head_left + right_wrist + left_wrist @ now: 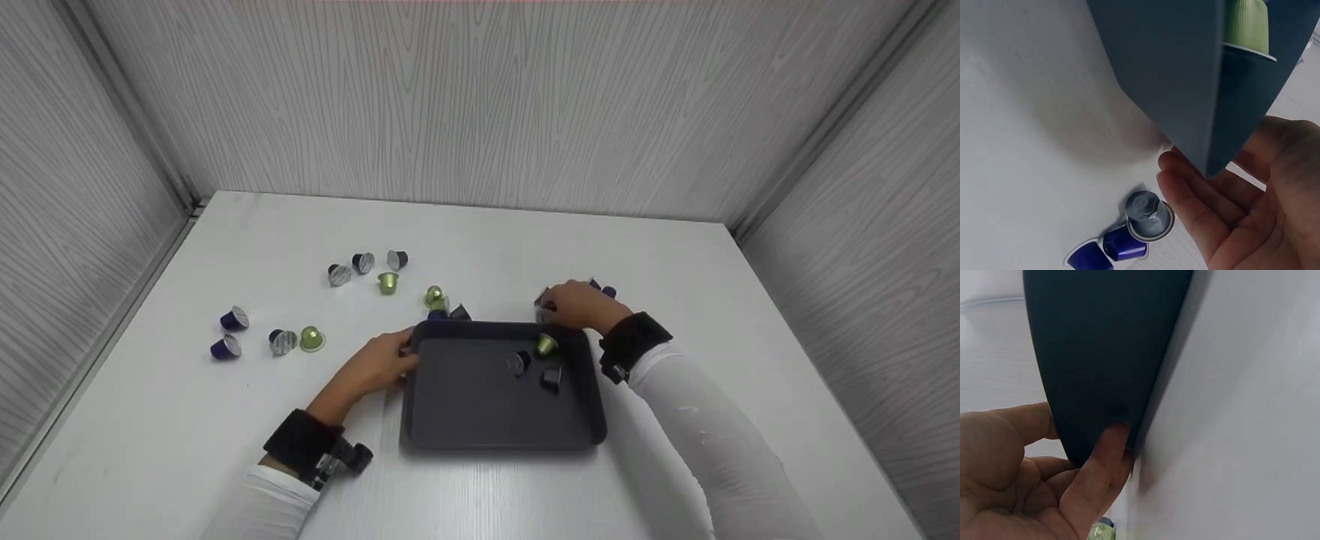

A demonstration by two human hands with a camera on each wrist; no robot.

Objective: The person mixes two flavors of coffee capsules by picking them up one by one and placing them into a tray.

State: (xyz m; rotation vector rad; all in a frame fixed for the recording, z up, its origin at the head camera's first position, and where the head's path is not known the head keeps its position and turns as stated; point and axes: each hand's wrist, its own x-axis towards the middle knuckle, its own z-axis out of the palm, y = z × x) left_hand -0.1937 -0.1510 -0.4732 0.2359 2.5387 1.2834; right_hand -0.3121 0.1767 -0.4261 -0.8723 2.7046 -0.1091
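Note:
A dark grey rectangular tray (pixel 480 405) is at the middle of the white table, with a green coffee capsule (pixel 547 345) and two dark ones inside. My left hand (pixel 379 361) grips its far left corner; in the left wrist view, fingertips press the tray's outer wall (pixel 1100 343) and the thumb is at the opposite edge. At the far right corner, my right hand (pixel 581 304) holds the tray, fingers around the outside in the right wrist view. Close to these fingers lie a grey capsule (pixel 1148 214) and two blue capsules (pixel 1123 243).
Beyond the tray's far left edge sit green capsules (pixel 434 295) and dark ones (pixel 460 313). More capsules lie farther left, among them a green one (pixel 312 339) and a blue one (pixel 234 319). Wood-grain panels (pixel 480 105) wall the table at the back and sides.

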